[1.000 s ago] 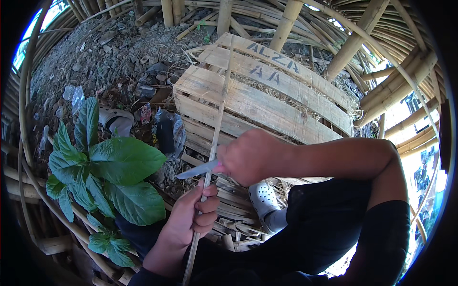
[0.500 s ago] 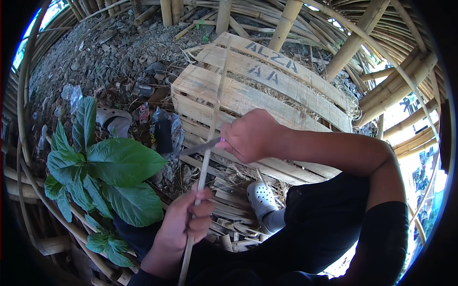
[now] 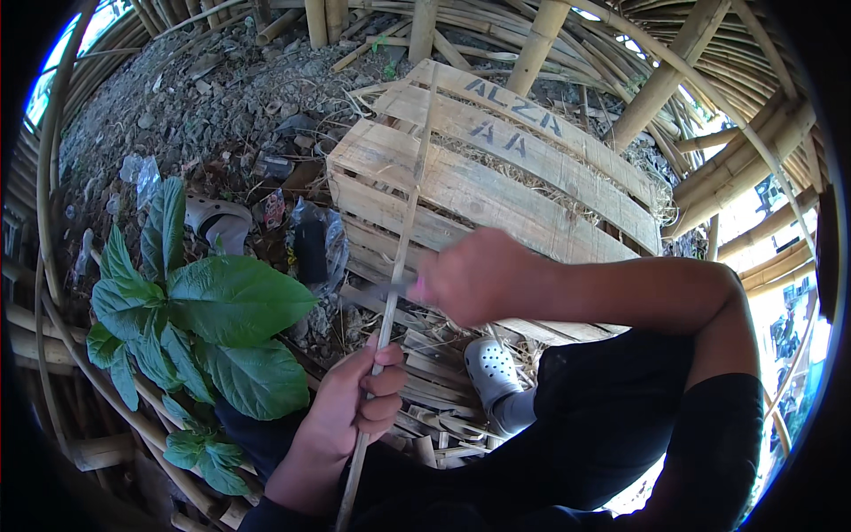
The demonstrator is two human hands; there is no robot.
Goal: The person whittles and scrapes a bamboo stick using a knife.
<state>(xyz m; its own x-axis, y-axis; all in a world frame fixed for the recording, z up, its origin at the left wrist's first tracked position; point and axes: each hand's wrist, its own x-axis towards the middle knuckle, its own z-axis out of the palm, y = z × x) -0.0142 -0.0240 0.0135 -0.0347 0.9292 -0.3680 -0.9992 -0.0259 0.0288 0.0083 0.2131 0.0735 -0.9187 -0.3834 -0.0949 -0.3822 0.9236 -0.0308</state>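
L hand (image 3: 359, 395) is in a fist round a thin pale stick (image 3: 408, 217), lower part; fingers curled over, thumb up along it. Stick runs from the bottom edge, tilted a bit to the R, up in front of the crate (image 3: 505, 199); can't tell if its top end touches the slats. R hand (image 3: 483, 277) is also in a tight fist, gripping a knife (image 3: 376, 292) by its pinkish handle, most of which is hidden in the fingers. Blade's blurred, pts L & crosses the stick just above the L hand; can't tell exactly how the edge meets the wood. R forearm comes in from the R, elbow bent, dark sleeve above.

Crate = pale wooden slats w/ dark markings on top, straw showing thru the gaps. Below it, nr the lower middle, a grey clog (image 3: 493, 371) w/ holes, on the person's foot, beside split strips (image 3: 443, 390) on the ground. To the L: big green plant (image 3: 239, 301), leaves close to the L hand; another clog (image 3: 220, 225) partly behind it. B/w plant & crate: dark thing in a clear bag (image 3: 310, 244). Stony soil (image 3: 213, 97) further back, bamboo posts (image 3: 539, 44) behind the crate.
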